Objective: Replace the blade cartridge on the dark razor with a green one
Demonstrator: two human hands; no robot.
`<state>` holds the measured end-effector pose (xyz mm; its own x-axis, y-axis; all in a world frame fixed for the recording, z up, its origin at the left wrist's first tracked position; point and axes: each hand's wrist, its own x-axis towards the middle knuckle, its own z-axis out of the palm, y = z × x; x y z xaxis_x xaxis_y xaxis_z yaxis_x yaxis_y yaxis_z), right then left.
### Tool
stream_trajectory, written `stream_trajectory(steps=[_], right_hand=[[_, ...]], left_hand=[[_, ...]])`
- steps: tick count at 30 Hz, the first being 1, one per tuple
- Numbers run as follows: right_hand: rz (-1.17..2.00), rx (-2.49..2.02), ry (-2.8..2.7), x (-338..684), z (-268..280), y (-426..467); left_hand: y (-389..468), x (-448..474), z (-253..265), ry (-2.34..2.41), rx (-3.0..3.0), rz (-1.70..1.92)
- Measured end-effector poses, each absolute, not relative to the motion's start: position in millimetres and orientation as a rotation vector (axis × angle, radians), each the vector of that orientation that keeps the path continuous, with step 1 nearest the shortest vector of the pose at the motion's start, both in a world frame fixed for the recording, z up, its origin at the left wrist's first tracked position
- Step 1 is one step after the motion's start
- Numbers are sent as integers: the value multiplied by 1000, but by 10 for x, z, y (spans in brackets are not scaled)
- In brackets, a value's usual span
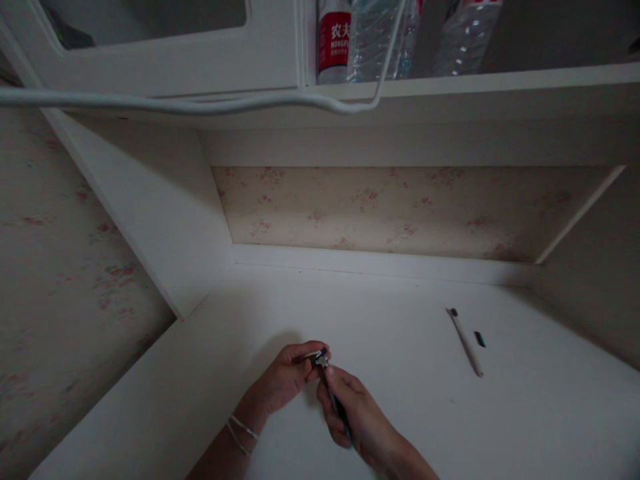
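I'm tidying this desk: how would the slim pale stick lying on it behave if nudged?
The pale stick would probably roll or swivel, being narrow on the flat desk. Its straight form suggests stiffness; its thinness, little weight.

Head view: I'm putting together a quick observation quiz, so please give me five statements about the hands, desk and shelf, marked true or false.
1. The right hand holds a dark-handled tool. True.
2. The left hand lies flat on the white desk, apart from the tool. False: its fingers are at the tool's head.
3. There is a thin bracelet on the left wrist. True.
4. In the picture, the small dark piece is left of the pale stick. False: it is to the right.
5. Plastic bottles are on the shelf above the desk. True.
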<state>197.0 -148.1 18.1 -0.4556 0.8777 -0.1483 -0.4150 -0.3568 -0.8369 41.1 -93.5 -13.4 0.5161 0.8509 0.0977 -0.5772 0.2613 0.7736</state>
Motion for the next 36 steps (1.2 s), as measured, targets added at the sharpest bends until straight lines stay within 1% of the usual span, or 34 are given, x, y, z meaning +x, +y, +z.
stream_trajectory(steps=[3, 9, 14, 26, 32, 36], right_hand=[[1831, -797, -1040, 1976, 184, -1465], [1557, -894, -1171, 1949, 150, -1415], [1431, -969, -1271, 1945, 130, -1421], [1592, -995, -1077, 1931, 135, -1482], [1653, -927, -1129, 1952, 169, -1499], [1750, -851, -1065, 1940, 166, -1492]], left_hand=[[-925, 419, -129, 370, 866, 1022], [-925, 432, -72, 386, 876, 1000], [-923, 439, -67, 378, 887, 1020], [-920, 430, -111, 358, 953, 986], [-918, 403, -137, 318, 975, 959], [-921, 375, -148, 310, 989, 968]])
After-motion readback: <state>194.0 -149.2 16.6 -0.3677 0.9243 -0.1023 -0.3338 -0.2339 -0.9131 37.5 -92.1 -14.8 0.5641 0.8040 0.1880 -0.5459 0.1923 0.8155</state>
